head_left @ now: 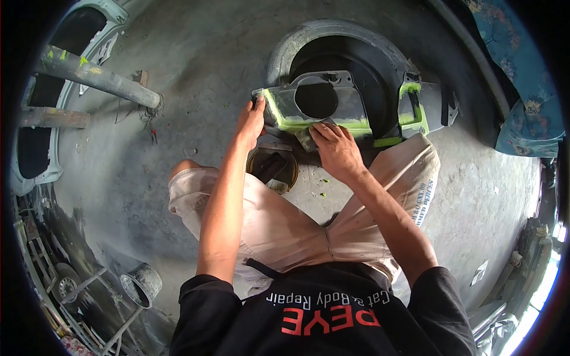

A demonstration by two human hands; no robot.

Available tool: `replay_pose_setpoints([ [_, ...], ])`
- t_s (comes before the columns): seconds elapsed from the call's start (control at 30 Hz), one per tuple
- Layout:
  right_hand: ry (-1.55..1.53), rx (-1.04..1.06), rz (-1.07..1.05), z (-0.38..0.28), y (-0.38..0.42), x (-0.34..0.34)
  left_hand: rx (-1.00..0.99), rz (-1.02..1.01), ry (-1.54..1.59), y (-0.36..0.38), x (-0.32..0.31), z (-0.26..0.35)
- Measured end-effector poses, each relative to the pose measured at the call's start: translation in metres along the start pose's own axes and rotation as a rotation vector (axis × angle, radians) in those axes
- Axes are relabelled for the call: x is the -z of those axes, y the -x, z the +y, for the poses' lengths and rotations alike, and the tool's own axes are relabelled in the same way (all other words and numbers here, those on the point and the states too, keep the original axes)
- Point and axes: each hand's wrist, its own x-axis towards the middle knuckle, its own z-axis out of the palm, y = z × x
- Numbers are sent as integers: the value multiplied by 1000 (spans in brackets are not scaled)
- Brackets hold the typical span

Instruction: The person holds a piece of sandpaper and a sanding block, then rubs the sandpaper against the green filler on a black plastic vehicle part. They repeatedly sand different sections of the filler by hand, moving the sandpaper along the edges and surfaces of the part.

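Observation:
A grey panel [288, 99] with a round hole and bright green filler along its edges rests over a tire [291, 44]. My left hand [252, 123] grips the panel's left end, its thumb on the top face. My right hand [336, 147] presses a dark flat pad [306, 140] against the green strip on the panel's lower edge, fingers together over it. To the right, the part's other section [414, 115] also bears green filler. A round container [291, 172] with a dark object in it sits on the floor just below the panel.
Thick grey posts [113, 80] jut in at the upper left, beside a pale car panel [50, 157]. At the lower left are a metal bucket [142, 286] and a wheel [66, 286]. Blue patterned cloth [525, 124] hangs at the right. My crossed legs frame the floor below the part.

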Motion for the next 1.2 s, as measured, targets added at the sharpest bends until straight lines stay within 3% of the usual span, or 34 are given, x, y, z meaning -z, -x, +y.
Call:
replay_pose_setpoints([
  [0.13,-73,-10,52,-48,-30,-31,-2,-26,49,-26,8,-22],
  [0.17,-100,-24,21,-49,-30,-30,-73,96,-44,-38,6,-34],
  [0.2,-127,-41,-8,-50,-32,-29,-76,93,-53,-34,5,-29],
  [0.27,-67,19,36,-28,-14,-22,-34,24,31,-15,2,-15],
  [0.4,88,-177,-50,10,25,4,-7,28,40,-8,4,-10],
  [0.47,90,-199,-36,0,23,-6,-108,-140,46,-15,10,-14],
  [0.53,162,-15,-7,-18,3,-27,-80,-87,58,-17,6,-15],
  [0.6,-57,0,77,-45,-18,-39,-43,-32,66,-21,6,-21],
  [0.73,-48,82,-52,-24,-11,-18,-31,7,24,-14,4,-12],
  [0.87,23,-15,-75,-9,16,-11,-18,-43,22,-16,6,-14],
  [1.03,-17,78,-30,-35,-17,-32,-54,-64,-5,-14,6,-13],
  [1.2,8,94,-84,-10,13,-14,17,50,-21,-8,0,-11],
])
